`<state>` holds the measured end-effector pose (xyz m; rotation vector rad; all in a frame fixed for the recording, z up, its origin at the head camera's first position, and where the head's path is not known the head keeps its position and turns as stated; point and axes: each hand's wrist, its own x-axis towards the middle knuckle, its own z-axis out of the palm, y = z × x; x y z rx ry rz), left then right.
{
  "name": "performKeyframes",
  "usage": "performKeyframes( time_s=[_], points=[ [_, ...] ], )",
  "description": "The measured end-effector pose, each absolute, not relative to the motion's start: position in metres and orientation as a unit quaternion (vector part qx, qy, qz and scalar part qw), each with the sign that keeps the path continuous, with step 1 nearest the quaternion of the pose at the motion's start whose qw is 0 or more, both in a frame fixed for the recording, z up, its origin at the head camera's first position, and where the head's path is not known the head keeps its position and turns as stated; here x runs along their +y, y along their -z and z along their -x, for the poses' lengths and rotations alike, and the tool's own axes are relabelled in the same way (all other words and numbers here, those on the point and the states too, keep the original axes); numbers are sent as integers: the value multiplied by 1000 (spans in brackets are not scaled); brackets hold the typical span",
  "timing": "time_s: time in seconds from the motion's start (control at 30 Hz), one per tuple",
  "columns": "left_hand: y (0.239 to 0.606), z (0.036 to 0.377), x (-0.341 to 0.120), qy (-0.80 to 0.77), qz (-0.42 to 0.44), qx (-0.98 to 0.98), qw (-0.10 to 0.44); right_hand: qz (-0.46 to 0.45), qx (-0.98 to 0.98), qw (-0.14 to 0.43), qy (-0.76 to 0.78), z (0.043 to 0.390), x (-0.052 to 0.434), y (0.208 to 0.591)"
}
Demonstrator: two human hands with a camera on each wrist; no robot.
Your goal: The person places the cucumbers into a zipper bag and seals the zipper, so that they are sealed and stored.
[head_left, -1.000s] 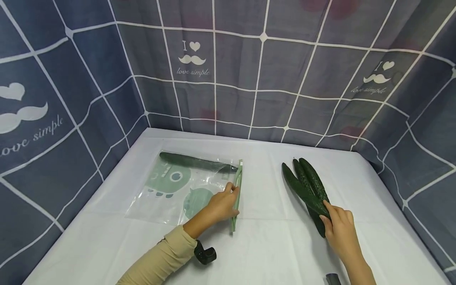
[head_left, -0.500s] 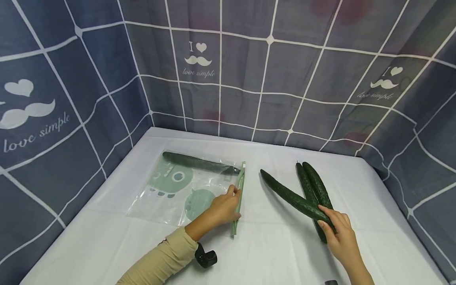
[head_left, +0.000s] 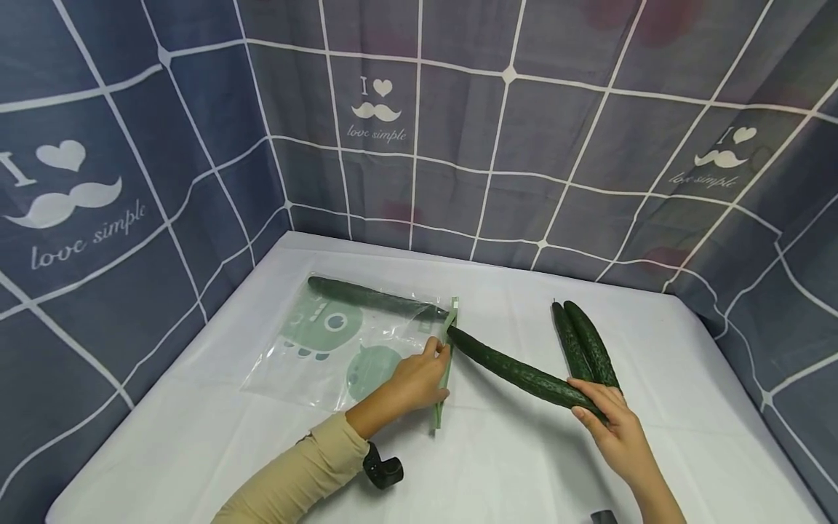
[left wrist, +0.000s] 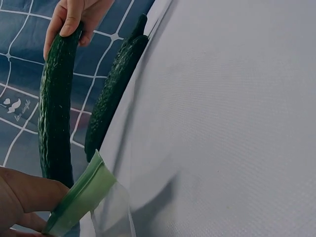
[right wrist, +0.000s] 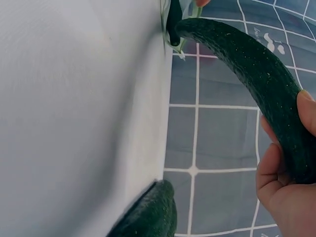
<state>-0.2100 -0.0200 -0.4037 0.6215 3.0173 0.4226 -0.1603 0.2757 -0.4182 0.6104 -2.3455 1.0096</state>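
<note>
A clear zip bag (head_left: 372,371) with green monster prints lies flat on the white cloth, one cucumber (head_left: 366,297) inside along its far side. My left hand (head_left: 415,380) pinches the bag's green zip edge (left wrist: 86,195), which stands parted at its far part. Gripped near its end by my right hand (head_left: 622,440), a second cucumber (head_left: 517,373) is raised off the cloth, pointing left. Its far tip is at the bag's mouth; in the right wrist view this cucumber (right wrist: 247,59) appears close to the bagged one's end.
Two more cucumbers (head_left: 585,342) lie side by side on the cloth, just beyond my right hand. A black wrist device (head_left: 382,471) juts out beside my left forearm. Dark checked curtains (head_left: 471,131) enclose the white-covered table (head_left: 511,466) at the back and sides.
The right hand's cucumber has swung left, away from the two lying cucumbers, and its tip has reached the bag's mouth. The left hand keeps hold of the zip edge.
</note>
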Motion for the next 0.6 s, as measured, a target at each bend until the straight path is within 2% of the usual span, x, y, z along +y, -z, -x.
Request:
performKeyframes(
  time_s=[0.33, 0.6],
  points=[
    [392, 211, -22, -139, -211, 968, 2, -201, -881, 158, -399, 182, 265, 412],
    [389, 213, -19, -120, -196, 973, 21, -197, -868, 93, -445, 204, 251, 423]
  ],
)
